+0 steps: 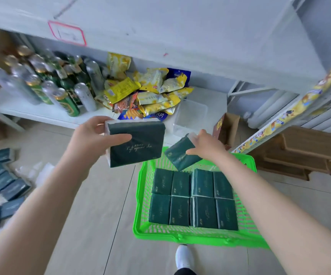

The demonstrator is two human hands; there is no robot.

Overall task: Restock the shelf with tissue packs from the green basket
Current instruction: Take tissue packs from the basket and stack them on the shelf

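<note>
Lying loose on the floor at far left were several dark blue packs (pixel 1 183), scattered beside some clear plastic wrapping (pixel 39 171). On the low shelf (pixel 41 114) behind them stood a cluster of drink cans (pixel 47 84), green and silver, upright. Right of the cans, on the same shelf, was a heap of yellow snack bags (pixel 150 92). A red-bordered label (pixel 67 33) was stuck to the front edge of the upper shelf board.

The left hand (pixel 93 135) gripped a dark green tissue pack (pixel 136 143), thumb across its printed face and fingers curled round its upper left edge. The pack was held in the air in front of the low shelf, near the snack bags, touching nothing else.

The right hand (pixel 204 145) gripped a second tissue pack (pixel 180 155) by its upper end. This pack was tilted and hung above the far end of the green basket (pixel 200 239).

The basket sat on the floor and held eight more tissue packs (pixel 192 199) in two rows of four, side by side. A white shoe (pixel 183 257) was just beside its near rim.

Behind the basket: a clear plastic tub (pixel 190 114) and an open brown carton (pixel 226 128). At far right, stacked wooden pieces (pixel 303 151) lay on the floor.
</note>
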